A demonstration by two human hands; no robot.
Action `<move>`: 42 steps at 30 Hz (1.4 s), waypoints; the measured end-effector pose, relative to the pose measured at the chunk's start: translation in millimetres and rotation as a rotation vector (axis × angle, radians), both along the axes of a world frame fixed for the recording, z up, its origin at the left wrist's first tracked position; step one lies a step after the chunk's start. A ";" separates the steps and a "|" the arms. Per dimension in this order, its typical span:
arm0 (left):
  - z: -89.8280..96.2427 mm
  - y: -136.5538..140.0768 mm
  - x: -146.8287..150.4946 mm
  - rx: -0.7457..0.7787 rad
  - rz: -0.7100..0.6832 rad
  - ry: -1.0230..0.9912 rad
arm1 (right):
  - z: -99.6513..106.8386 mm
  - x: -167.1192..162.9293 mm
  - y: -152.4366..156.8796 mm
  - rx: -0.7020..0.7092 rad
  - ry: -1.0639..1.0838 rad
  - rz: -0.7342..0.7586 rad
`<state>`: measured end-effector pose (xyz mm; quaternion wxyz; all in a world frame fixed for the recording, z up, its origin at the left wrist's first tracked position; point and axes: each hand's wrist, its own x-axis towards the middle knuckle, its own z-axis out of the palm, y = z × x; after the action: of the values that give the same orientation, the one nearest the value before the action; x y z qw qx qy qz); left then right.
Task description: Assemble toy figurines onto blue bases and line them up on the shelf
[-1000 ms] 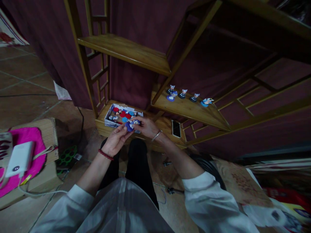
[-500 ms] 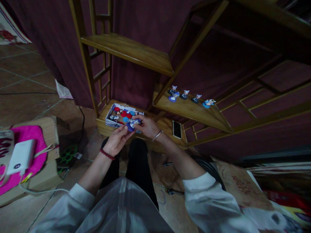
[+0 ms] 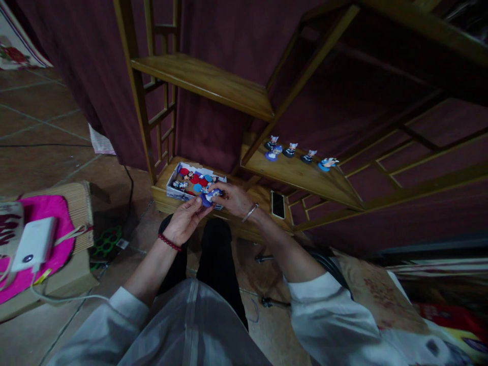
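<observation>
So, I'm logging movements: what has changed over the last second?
Very little: the right hand has shifted slightly right. Nothing was newly grasped or let go: it and the left hand still hold the figure. The box, phone and shelf figures stayed put; only the view swung a little.

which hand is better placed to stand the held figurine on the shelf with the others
Probably the right hand: it holds the purple-based figurine and is nearer the shelf; the left hand, also on the figurine, lies farther off.
</observation>
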<state>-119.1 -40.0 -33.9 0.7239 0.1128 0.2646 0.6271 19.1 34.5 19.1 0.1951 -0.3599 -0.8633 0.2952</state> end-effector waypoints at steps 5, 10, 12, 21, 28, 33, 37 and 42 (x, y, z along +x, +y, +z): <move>-1.8 -0.9 0.5 0.016 -0.005 -0.006 | 2.3 1.6 0.8 -0.007 -0.002 0.048; -1.8 -1.6 1.8 0.014 -0.002 0.003 | 7.1 2.2 -0.8 0.025 -0.023 0.069; -1.1 -1.8 2.2 0.011 -0.004 0.010 | 9.9 1.8 -2.4 0.057 -0.044 0.075; 2.0 -4.5 5.9 -0.013 0.009 0.004 | 13.4 -1.8 -9.5 0.159 -0.113 0.128; -0.9 -5.9 11.8 -0.068 0.051 0.009 | 4.8 -4.4 -17.0 0.172 -0.134 0.140; -3.1 -6.6 12.9 -0.106 0.083 -0.026 | -1.2 -5.9 -20.4 0.166 -0.133 0.096; -2.2 -5.9 14.4 -0.169 0.138 -0.042 | -5.4 -7.5 -23.0 0.168 -0.138 0.071; 2.2 -4.6 15.9 -0.217 0.127 -0.083 | -9.6 -8.6 -28.2 0.169 -0.157 0.020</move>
<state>-103.2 -44.6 -31.7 0.7010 -0.0092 0.3076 0.6434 10.4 6.3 9.5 0.1534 -0.3556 -0.9012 0.1943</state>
